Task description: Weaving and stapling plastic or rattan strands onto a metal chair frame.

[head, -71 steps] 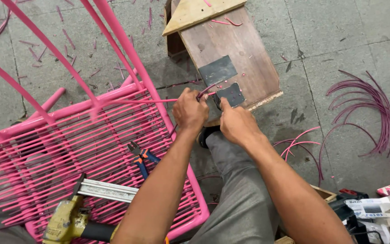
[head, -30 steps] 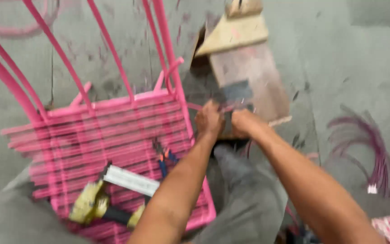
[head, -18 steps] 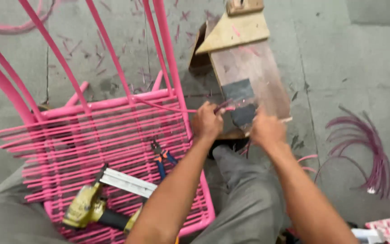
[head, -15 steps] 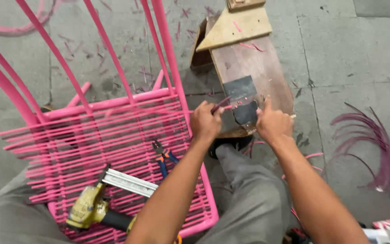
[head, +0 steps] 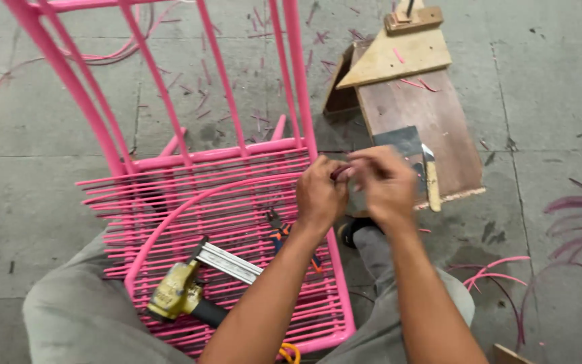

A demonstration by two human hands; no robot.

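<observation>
- Grey concrete floor (head: 560, 87) lies all around, with little pink scraps dropped on it near the top edge of the view.
- A pink metal chair frame (head: 170, 162) stands in front of the person, and its seat of tight pink cords (head: 237, 202) reaches across to the person's knees — that keeps the seat close under both hands.
- The left hand (head: 319, 195) is curled at the seat's right edge, with its fingers pressed together on the end of a thin pink plastic cord (head: 190, 202).
- The right hand (head: 386, 183) is just beside it and looks blurred. Its fingers seem to pinch the same cord end, but I cannot tell for sure.
- That cord bends in one big loop over the seat, from the hands round toward the seat's left edge. It looks smooth, shiny and springy.
- A yellow staple gun with a silver bar (head: 190, 286) and small pliers with orange and blue handles (head: 281, 232) rest on the seat cords — near enough to grab.
- A brown wooden board with a dark metal plate (head: 432, 128) lies on the floor just past the hands. A knife with a pale handle (head: 431, 180) rests on the board's near edge.
- More loose pink and purple cords (head: 574, 222) lie on the floor by the right edge of the view.
</observation>
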